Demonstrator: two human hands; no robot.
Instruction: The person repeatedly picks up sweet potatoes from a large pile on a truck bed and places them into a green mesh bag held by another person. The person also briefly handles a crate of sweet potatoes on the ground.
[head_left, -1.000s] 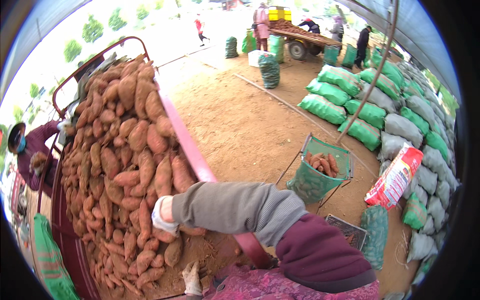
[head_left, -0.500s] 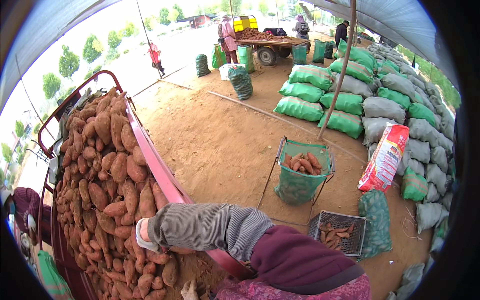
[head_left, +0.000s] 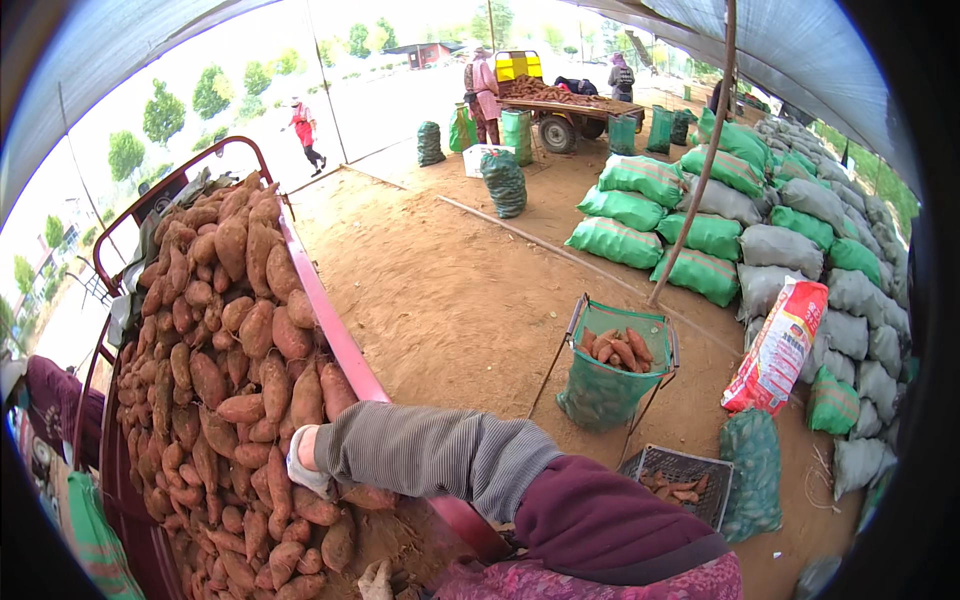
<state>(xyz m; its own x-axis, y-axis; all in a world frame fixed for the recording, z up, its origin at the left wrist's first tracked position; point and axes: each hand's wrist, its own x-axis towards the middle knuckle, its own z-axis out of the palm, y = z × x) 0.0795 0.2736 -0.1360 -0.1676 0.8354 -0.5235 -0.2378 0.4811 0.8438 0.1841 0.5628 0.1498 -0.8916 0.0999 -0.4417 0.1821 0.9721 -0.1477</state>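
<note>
Sweet potatoes (head_left: pixel 240 370) with reddish-brown skins lie heaped in the bed of a red cart (head_left: pixel 330 300) on my left. My right arm, in a maroon top and grey striped sleeve cover, reaches across the cart's side rail. At its end, my right hand (head_left: pixel 308 470) in a pale glove rests low at the right side of the heap; its fingers are turned away and hidden. A soiled light glove, seemingly my left hand (head_left: pixel 377 580), shows only in part at the bottom edge, beside the lower sweet potatoes. Whether it holds anything is not visible.
A green mesh bag (head_left: pixel 605 385) on a metal frame holds sweet potatoes. Near it are a black crate (head_left: pixel 690 470), a filled mesh bag (head_left: pixel 752 470) and a red-white sack (head_left: pixel 778 345). Stacked sacks (head_left: pixel 690 225) line the right. People stand by another loaded cart (head_left: pixel 560 105).
My view has shifted a little, so the scene sits slightly lower and farther right. My right hand stays by the heap. The distant person in red has walked on.
</note>
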